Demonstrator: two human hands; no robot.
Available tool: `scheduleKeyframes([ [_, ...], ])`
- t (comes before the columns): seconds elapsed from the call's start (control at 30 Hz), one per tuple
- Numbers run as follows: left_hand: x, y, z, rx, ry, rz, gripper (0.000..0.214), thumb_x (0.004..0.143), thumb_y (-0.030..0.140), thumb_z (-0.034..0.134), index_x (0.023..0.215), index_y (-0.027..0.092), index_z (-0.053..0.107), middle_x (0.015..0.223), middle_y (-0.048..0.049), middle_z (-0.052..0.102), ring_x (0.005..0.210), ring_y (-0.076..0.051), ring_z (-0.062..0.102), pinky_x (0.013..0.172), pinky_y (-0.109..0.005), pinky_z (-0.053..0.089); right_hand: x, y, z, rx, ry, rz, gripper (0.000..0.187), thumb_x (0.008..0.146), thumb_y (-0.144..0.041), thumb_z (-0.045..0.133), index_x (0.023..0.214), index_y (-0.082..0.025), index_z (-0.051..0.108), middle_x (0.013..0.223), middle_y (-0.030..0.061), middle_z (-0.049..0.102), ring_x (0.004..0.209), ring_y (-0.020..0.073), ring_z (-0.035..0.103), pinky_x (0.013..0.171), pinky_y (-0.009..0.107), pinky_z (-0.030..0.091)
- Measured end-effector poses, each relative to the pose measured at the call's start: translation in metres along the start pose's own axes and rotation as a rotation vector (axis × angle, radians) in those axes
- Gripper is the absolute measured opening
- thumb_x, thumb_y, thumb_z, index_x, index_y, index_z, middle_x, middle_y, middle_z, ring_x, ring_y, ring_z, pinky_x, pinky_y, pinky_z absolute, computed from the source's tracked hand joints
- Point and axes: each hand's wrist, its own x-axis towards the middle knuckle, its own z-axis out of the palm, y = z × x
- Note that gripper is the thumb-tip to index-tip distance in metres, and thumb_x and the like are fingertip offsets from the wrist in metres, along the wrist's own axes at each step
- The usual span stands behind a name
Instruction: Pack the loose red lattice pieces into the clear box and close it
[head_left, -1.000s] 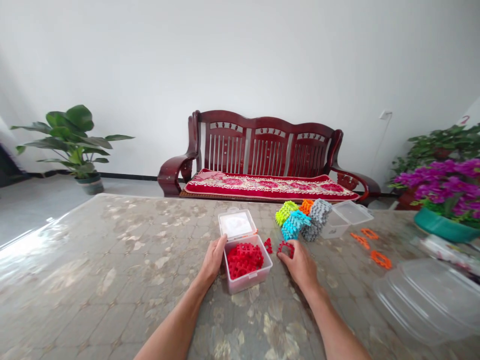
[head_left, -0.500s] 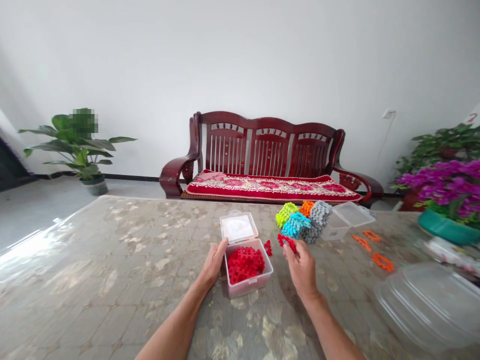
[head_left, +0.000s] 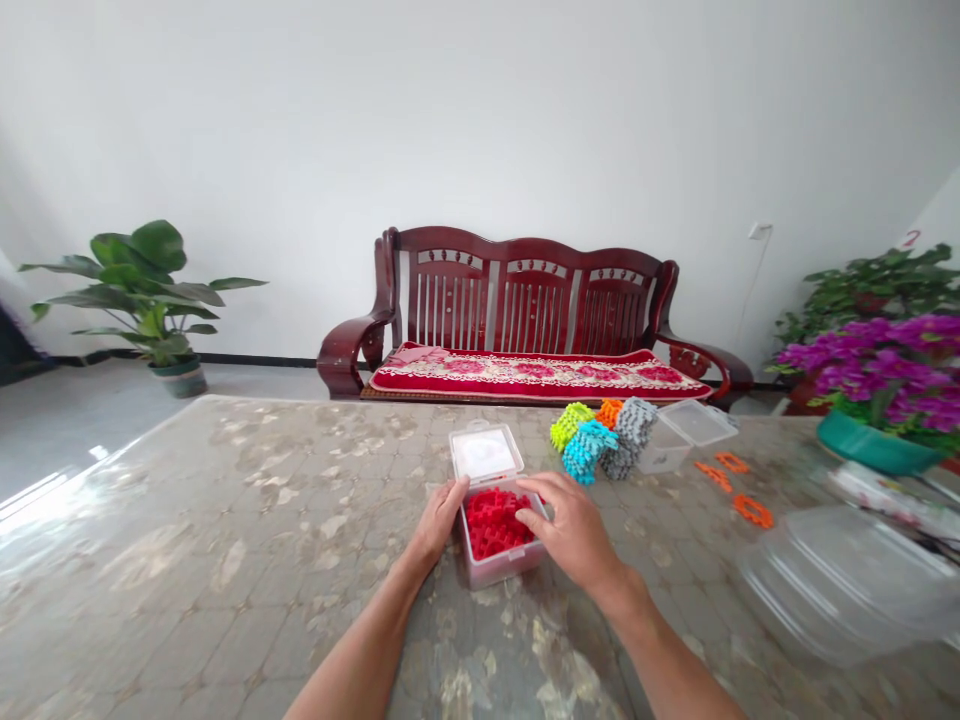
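A clear plastic box (head_left: pixel 504 563) stands in front of me, filled with interlocking red plastic pieces (head_left: pixel 493 523). Its hinged lid (head_left: pixel 486 453) stands open behind it, with a white lining. My left hand (head_left: pixel 440 520) grips the box's left side. My right hand (head_left: pixel 566 530) lies over the box's right half with its fingers spread, the fingertips on the red pieces. Part of the box and its contents are hidden under that hand. No loose red piece shows beside the box.
Stacks of lime, blue, orange and grey pieces (head_left: pixel 630 438) stand to the right, beside an open clear container (head_left: pixel 686 430). Several orange pieces (head_left: pixel 752 511) lie further right. A large clear lid (head_left: pixel 840 585) rests at the front right of the patterned table (head_left: pixel 225 500).
My right hand has moved left from beside the box to over it. The red piece in its fingers no longer shows, and neither does the loose piece beside the box.
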Motion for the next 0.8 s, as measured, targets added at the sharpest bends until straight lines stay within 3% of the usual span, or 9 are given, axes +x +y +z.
scheduleKeyframes([
  [0.17,-0.002,0.0,-0.001,-0.048,-0.058,0.083,0.056,0.088,0.059,0.05,0.113,0.014,0.073,0.12,-0.0088,0.073,0.114,-0.029,0.063,0.11,-0.041,0.041,0.011,-0.008,0.007,-0.139,-0.13,0.033,0.029,0.081,-0.02,0.07,0.108,-0.027,0.074,0.109,0.0012,0.074,0.102,0.023,0.058,0.094,0.036,0.044],
  [0.33,-0.003,-0.001,-0.001,-0.065,-0.137,0.072,0.055,0.087,0.056,0.053,0.122,0.016,0.07,0.128,-0.0082,0.07,0.118,-0.029,0.061,0.112,-0.043,0.039,0.02,-0.01,0.013,-0.233,-0.191,-0.021,0.017,0.083,-0.021,0.068,0.095,-0.028,0.077,0.1,0.0007,0.077,0.096,0.0227,0.057,0.09,0.034,0.044],
  [0.43,-0.003,0.001,-0.001,-0.047,-0.14,0.067,0.053,0.087,0.052,0.054,0.12,0.015,0.071,0.127,-0.0083,0.07,0.119,-0.03,0.061,0.112,-0.043,0.039,0.022,-0.005,0.008,-0.196,-0.181,-0.038,0.021,0.082,-0.015,0.064,0.091,-0.028,0.077,0.098,0.0002,0.077,0.095,0.0216,0.059,0.089,0.034,0.044],
  [0.6,-0.004,0.005,0.0,-0.021,-0.094,0.033,0.048,0.084,0.049,0.054,0.112,0.015,0.074,0.121,-0.0076,0.073,0.115,-0.03,0.063,0.109,-0.042,0.043,0.024,0.029,-0.001,0.015,0.03,0.0,0.038,0.076,-0.008,0.059,0.108,-0.025,0.074,0.113,0.0037,0.074,0.105,0.0202,0.063,0.095,0.035,0.047],
  [0.7,-0.004,0.001,0.001,-0.029,-0.067,0.014,0.046,0.084,0.049,0.053,0.105,0.014,0.075,0.113,-0.0083,0.076,0.109,-0.03,0.065,0.104,-0.042,0.046,0.022,0.06,0.006,0.071,0.142,0.213,0.037,0.082,-0.008,0.047,0.102,-0.022,0.074,0.104,0.005,0.076,0.097,0.02,0.069,0.09,0.036,0.052],
  [0.8,-0.003,-0.005,0.003,-0.045,-0.044,0.014,0.045,0.084,0.048,0.053,0.101,0.013,0.076,0.11,-0.0087,0.077,0.106,-0.029,0.066,0.101,-0.04,0.048,0.018,0.083,0.023,-0.01,0.089,0.336,0.036,0.082,-0.009,0.05,0.109,-0.019,0.072,0.11,0.0086,0.074,0.101,0.0225,0.069,0.093,0.039,0.051],
])
